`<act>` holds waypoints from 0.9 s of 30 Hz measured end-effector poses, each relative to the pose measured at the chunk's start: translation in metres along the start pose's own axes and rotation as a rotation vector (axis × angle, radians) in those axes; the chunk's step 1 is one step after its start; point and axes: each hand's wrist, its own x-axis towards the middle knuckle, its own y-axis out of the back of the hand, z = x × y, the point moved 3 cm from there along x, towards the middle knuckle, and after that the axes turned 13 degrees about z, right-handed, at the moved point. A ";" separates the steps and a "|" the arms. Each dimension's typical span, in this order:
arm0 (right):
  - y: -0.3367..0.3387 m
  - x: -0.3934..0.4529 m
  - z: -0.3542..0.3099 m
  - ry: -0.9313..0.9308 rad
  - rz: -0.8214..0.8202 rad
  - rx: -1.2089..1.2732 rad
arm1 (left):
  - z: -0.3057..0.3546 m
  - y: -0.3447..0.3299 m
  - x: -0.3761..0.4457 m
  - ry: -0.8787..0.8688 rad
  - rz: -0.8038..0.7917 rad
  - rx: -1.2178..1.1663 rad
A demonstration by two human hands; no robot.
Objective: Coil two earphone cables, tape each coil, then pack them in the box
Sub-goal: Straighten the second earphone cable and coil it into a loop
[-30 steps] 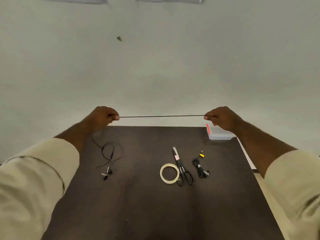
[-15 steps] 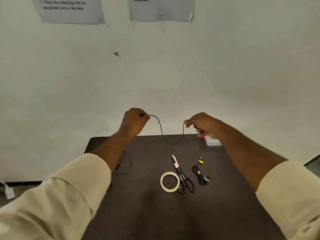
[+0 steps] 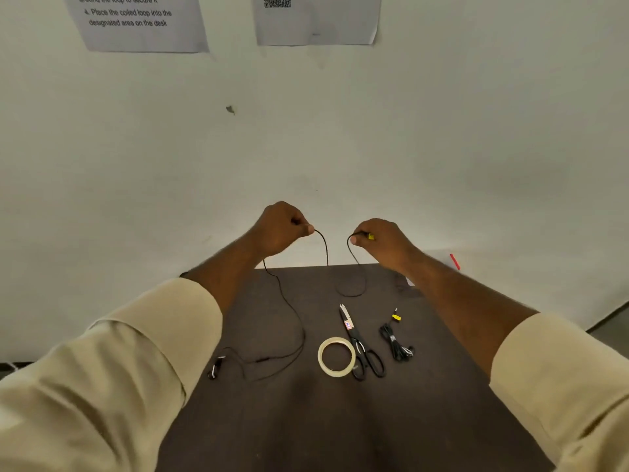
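Coiling the first earphone cable, first loop forming between my hands.

The dark counter [image 3: 340, 420] carries everything. My left hand [image 3: 280, 228], at about 11 o'clock above it, pinches the loose earphone cable [image 3: 299, 321]; my right hand [image 3: 383, 241], at 1 o'clock, pinches its yellow-marked plug end, and a slack loop hangs between them while the rest trails down to the earbuds at 8 o'clock. Near the centre lie the tape roll [image 3: 336, 356], the scissors [image 3: 359, 342] touching its right side, and the second cable [image 3: 396, 344], still bundled. The box [image 3: 454, 262] at 2 o'clock is mostly hidden by my right arm. Next, I judge, I need to bring the hands together and gather more turns evenly.
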 end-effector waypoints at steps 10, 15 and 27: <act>-0.017 0.002 -0.005 -0.200 -0.089 -0.142 | 0.006 -0.011 -0.001 -0.064 -0.075 -0.008; -0.019 0.003 -0.008 -0.068 -0.111 -0.254 | 0.007 -0.010 0.002 -0.096 -0.092 0.015; -0.026 0.007 -0.026 0.013 -0.093 0.183 | 0.007 -0.015 0.006 -0.096 -0.118 0.013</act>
